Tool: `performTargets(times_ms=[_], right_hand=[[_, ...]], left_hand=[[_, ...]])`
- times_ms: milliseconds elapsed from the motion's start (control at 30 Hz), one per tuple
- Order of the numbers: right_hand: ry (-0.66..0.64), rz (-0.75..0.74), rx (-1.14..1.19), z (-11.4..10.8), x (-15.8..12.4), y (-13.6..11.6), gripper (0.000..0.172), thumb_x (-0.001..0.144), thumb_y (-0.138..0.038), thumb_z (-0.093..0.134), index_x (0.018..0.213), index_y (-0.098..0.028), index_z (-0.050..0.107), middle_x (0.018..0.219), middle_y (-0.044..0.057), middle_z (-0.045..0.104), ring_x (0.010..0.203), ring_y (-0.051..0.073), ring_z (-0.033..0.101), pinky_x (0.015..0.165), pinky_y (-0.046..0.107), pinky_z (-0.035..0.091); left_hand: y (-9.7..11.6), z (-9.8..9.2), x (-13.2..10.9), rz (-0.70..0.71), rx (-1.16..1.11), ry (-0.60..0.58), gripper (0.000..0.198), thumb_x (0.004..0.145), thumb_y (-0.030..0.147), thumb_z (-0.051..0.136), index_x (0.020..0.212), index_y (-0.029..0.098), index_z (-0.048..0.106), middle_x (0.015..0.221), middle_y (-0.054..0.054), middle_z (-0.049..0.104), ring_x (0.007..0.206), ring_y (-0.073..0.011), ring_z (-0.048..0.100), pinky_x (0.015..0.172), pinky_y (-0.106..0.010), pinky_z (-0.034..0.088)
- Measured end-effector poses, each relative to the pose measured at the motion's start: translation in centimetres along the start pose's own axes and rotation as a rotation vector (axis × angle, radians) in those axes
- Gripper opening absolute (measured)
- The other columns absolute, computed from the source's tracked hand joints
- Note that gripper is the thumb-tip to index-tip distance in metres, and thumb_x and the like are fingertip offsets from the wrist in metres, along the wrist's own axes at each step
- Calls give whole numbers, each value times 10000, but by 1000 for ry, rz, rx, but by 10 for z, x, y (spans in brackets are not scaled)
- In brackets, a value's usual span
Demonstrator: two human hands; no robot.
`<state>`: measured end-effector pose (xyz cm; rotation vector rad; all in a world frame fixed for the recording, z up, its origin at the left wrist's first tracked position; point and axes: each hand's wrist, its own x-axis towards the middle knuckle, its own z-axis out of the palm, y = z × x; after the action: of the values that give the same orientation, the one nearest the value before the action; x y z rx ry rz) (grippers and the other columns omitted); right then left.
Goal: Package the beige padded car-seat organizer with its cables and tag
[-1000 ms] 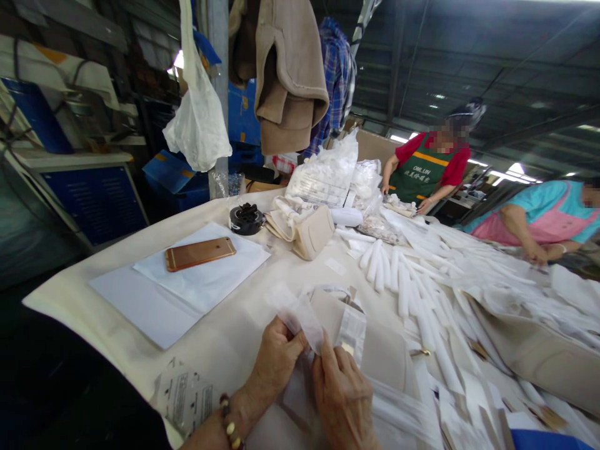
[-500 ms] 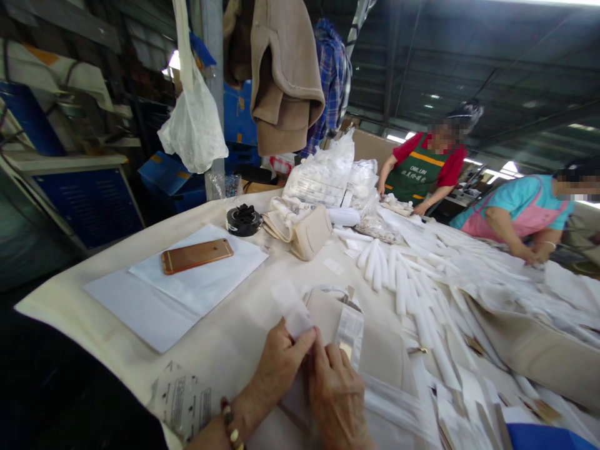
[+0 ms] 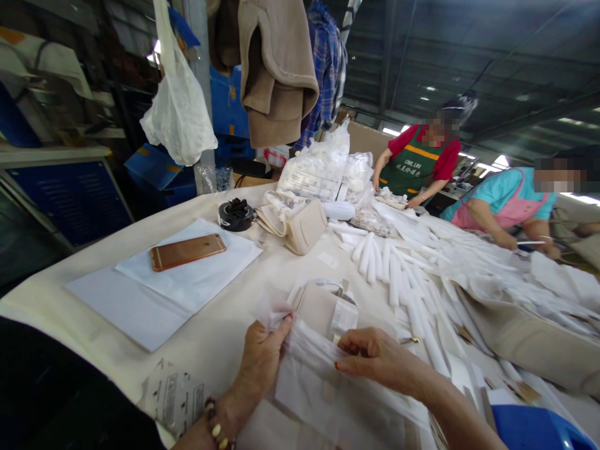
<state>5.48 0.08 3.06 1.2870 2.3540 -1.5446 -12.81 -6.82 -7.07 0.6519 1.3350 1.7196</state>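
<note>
My left hand pinches the top left corner of a thin clear plastic bag that lies on the cloth-covered table. My right hand has its fingers curled and pinched on the bag's upper edge further right, so the bag is stretched between the two hands. Just beyond the hands lies a folded beige fabric item with white tags. A beaded bracelet is on my left wrist.
A gold phone rests on white paper sheets to the left. A black round object, a beige pouch, several white rolls and filled plastic sacks lie further back. Two other people work at the far right.
My hands have drawn apart: the right hand moved right and turned sideways, pulling the bag's edge open from the left hand. The view shifted slightly left.
</note>
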Motion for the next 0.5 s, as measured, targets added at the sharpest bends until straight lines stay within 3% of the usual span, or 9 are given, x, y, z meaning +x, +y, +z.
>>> performTargets(times_ms=[200, 433, 500], right_hand=[[-99, 115, 184, 5, 12, 0, 217, 619, -326, 621, 567, -179, 471, 402, -87, 419, 355, 45, 355, 374, 180, 262], [-42, 42, 257, 20, 25, -3, 162, 638, -315, 555, 608, -184, 465, 380, -91, 446, 352, 33, 357, 393, 163, 269], [-46, 15, 251, 23, 30, -5, 152, 646, -302, 552, 604, -181, 471, 380, -90, 447, 350, 31, 350, 392, 164, 266]], left_hand=[[1, 0, 0, -15, -92, -43, 247, 740, 368, 680, 866, 158, 651, 787, -4, 683, 827, -169, 613, 829, -275, 441], [5, -3, -5, -69, -201, -230, 435, 588, 334, 815, 941, 180, 613, 845, -7, 696, 756, -186, 622, 707, -302, 507], [7, -4, -6, -85, -188, -255, 374, 592, 324, 813, 876, 156, 638, 787, -8, 688, 693, -167, 607, 652, -276, 500]])
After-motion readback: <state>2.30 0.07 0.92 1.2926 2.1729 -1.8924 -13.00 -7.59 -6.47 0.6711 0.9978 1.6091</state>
